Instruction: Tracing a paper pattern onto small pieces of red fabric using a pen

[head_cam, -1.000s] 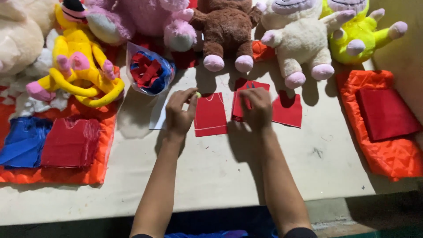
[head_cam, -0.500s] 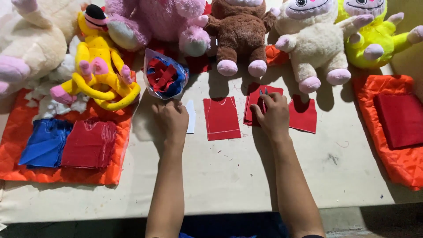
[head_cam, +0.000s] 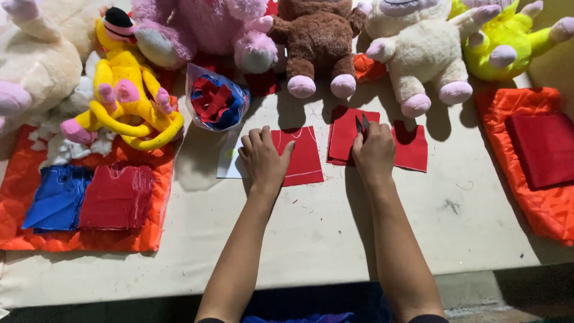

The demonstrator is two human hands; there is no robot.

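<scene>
Red felt pieces under both hands

Stacks of cut cloth, blue [head_cam: 57, 197] and red [head_cam: 116, 196], lie far left on an orange quilted mat [head_cam: 89, 242], below a yellow plush toy [head_cam: 128, 98]. A clear bag of red and blue scraps [head_cam: 216, 104] sits just beside your left hand [head_cam: 263, 161]. That hand rests flat, fingers spread apart, pressing the left edge of a red felt square [head_cam: 304, 157] against the tabletop [head_cam: 299, 239]; a white sheet [head_cam: 230, 167] lies under its left edge. Your right hand [head_cam: 373, 154] has its fingers closed around small dark snips [head_cam: 362, 124], tips over another red felt piece [head_cam: 347, 134], with a third [head_cam: 412, 149] touching it on the right. Felt like this looks thin, light and limp, likely to slide or fold, so pin it flat and lift by an edge or corner. Far right, a folded red cloth [head_cam: 541, 149] lies on another orange mat [head_cam: 526, 206].
</scene>
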